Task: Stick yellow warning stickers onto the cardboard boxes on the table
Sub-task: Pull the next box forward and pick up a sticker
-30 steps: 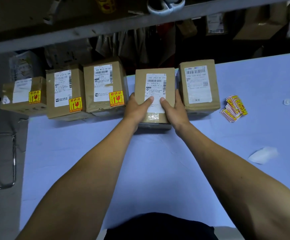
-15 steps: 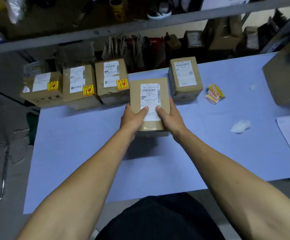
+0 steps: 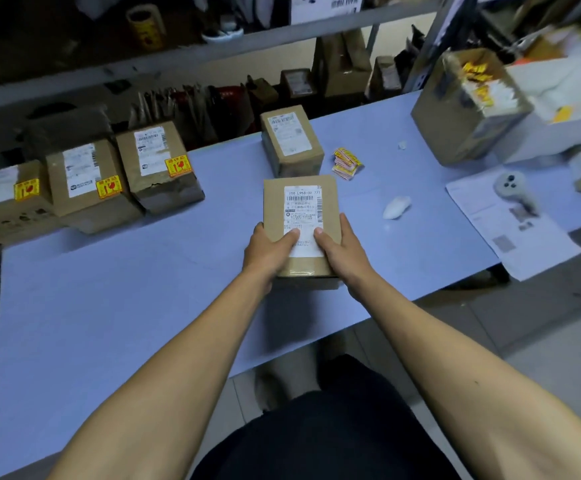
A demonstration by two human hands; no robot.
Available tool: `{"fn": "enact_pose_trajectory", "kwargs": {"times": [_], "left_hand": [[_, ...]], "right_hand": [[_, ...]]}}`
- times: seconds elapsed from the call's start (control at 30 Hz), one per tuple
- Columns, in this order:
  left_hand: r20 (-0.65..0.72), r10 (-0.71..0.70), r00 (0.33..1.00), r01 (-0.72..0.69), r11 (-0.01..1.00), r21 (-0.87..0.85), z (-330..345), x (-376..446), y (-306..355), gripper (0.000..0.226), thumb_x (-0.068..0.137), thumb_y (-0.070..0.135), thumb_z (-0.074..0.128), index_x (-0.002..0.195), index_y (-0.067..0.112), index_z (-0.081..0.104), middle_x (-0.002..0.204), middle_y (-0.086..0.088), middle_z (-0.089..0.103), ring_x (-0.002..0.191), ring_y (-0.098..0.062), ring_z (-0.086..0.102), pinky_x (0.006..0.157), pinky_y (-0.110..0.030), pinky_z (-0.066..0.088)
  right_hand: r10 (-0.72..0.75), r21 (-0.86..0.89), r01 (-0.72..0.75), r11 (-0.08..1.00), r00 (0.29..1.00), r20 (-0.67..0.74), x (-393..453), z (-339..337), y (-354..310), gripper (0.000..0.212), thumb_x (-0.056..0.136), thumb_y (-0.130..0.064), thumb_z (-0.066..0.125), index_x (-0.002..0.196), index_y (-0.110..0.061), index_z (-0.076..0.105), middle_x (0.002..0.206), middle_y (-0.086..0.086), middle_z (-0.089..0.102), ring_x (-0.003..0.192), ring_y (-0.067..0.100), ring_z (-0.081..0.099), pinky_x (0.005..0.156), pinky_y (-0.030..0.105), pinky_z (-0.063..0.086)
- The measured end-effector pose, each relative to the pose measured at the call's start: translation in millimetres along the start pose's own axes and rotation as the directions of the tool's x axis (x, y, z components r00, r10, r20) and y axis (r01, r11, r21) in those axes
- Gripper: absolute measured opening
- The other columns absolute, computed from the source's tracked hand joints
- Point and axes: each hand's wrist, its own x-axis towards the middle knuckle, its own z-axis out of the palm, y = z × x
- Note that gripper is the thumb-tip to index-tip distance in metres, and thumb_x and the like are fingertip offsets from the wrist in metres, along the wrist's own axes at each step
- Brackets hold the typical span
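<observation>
Both hands, left (image 3: 271,250) and right (image 3: 341,250), grip the unstickered box (image 3: 300,226), now pulled toward you from the row; yellow stickers (image 3: 346,163) wait at one o'clock on the table (image 3: 126,289).

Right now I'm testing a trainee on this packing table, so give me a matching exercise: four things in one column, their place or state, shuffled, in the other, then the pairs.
Things:
1. held box
2. sticker stack
3. crumpled white paper
4. box by the stickers

Places or states:
A. loose on the table, right of the held box
B. gripped by left hand and right hand
C. standing at the far edge, no yellow sticker showing
D. lying just right of the unstickered far box

Pairs: 1-B, 2-D, 3-A, 4-C
</observation>
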Motion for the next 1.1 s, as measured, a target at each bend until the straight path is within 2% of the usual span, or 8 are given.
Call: {"fn": "enact_pose_trajectory", "kwargs": {"times": [0.33, 0.47, 0.63, 0.73, 0.87, 0.93, 1.0, 1.1], "left_hand": [[-0.002, -0.065, 0.998, 0.065, 0.998, 0.011, 64.9, 34.4, 18.7, 0.062, 0.064, 0.052, 0.067, 0.119, 0.027, 0.060, 0.113, 0.007, 0.071, 0.101, -0.018, 0.068, 0.093, -0.043, 0.055], [-0.013, -0.124, 0.992, 0.123, 0.992, -0.041, 96.1, 51.7, 29.5, 0.048, 0.083, 0.036, 0.071, 0.127, 0.025, 0.056, 0.119, 0.005, 0.068, 0.102, -0.018, 0.068, 0.091, -0.041, 0.056], [-0.026, -0.183, 0.983, 0.180, 0.978, -0.104, 128.3, 68.4, 43.6, 0.047, 0.090, 0.023, 0.069, 0.133, 0.021, 0.051, 0.121, 0.003, 0.064, 0.105, -0.019, 0.066, 0.095, -0.040, 0.054], [-0.054, -0.200, 0.978, 0.193, 0.975, -0.108, 141.6, 70.2, 39.1, 0.046, 0.089, 0.027, 0.069, 0.131, 0.027, 0.050, 0.125, 0.004, 0.064, 0.107, -0.017, 0.066, 0.098, -0.043, 0.053], [-0.070, -0.199, 0.977, 0.194, 0.978, -0.081, 147.3, 67.8, 35.2, 0.054, 0.090, 0.033, 0.069, 0.139, 0.029, 0.045, 0.136, 0.004, 0.058, 0.115, -0.015, 0.061, 0.103, -0.041, 0.050], [-0.099, -0.161, 0.982, 0.167, 0.984, 0.055, 146.9, 67.8, 36.4, 0.071, 0.091, 0.036, 0.067, 0.151, 0.027, 0.030, 0.151, 0.004, 0.044, 0.130, -0.017, 0.050, 0.110, -0.038, 0.042], [-0.150, -0.030, 0.988, 0.078, 0.941, 0.330, 146.7, 69.4, 39.5, 0.083, 0.093, 0.038, 0.062, 0.158, 0.023, 0.012, 0.163, 0.002, 0.023, 0.147, -0.019, 0.027, 0.119, -0.037, 0.026], [-0.069, 0.191, 0.979, -0.087, 0.703, 0.706, 149.7, 78.1, 51.5, 0.078, 0.097, 0.046, 0.049, 0.158, 0.021, 0.007, 0.167, -0.004, 0.001, 0.153, -0.023, -0.001, 0.124, -0.044, 0.007]], "right_hand": [[0.055, 0.011, -0.056, 0.998, 0.997, 0.051, 60.6, -55.5, 25.8, 0.089, 0.071, -0.073, 0.053, 0.149, -0.034, 0.032, 0.139, -0.010, 0.058, 0.125, 0.018, 0.057, 0.108, 0.045, 0.044], [0.063, 0.008, -0.065, 0.998, 0.989, 0.137, 102.7, -87.0, 30.8, 0.088, 0.072, -0.070, 0.055, 0.149, -0.033, 0.034, 0.137, -0.011, 0.059, 0.121, 0.015, 0.059, 0.107, 0.043, 0.046], [0.050, 0.008, -0.053, 0.999, 0.970, 0.237, 143.4, -118.2, 34.1, 0.065, 0.087, -0.051, 0.059, 0.145, -0.029, 0.039, 0.130, -0.010, 0.063, 0.115, 0.010, 0.062, 0.105, 0.040, 0.047], [0.067, -0.038, -0.059, 0.998, 0.951, 0.302, 160.5, -127.4, 39.0, 0.080, 0.084, -0.060, 0.059, 0.152, -0.030, 0.029, 0.139, -0.010, 0.057, 0.121, 0.010, 0.058, 0.109, 0.040, 0.045], [0.037, -0.107, 0.004, 0.994, 0.925, 0.377, 168.1, -135.0, 41.7, 0.079, 0.091, -0.058, 0.054, 0.156, -0.030, 0.018, 0.147, -0.010, 0.049, 0.128, 0.012, 0.052, 0.110, 0.035, 0.040], [0.026, -0.112, 0.019, 0.993, 0.923, 0.384, 170.4, -137.8, 42.6, 0.074, 0.095, -0.055, 0.053, 0.156, -0.028, 0.020, 0.146, -0.011, 0.049, 0.127, 0.011, 0.052, 0.109, 0.032, 0.040], [0.045, -0.107, -0.006, 0.994, 0.930, 0.365, 175.5, -141.3, 41.4, 0.069, 0.097, -0.055, 0.048, 0.156, -0.031, 0.022, 0.150, -0.008, 0.045, 0.132, 0.014, 0.049, 0.111, 0.036, 0.040], [0.076, -0.183, -0.026, 0.983, 0.959, 0.273, 192.5, -150.9, 32.2, 0.060, 0.101, -0.056, 0.038, 0.155, -0.031, 0.028, 0.158, 0.000, 0.037, 0.142, 0.021, 0.039, 0.117, 0.043, 0.032]]}}
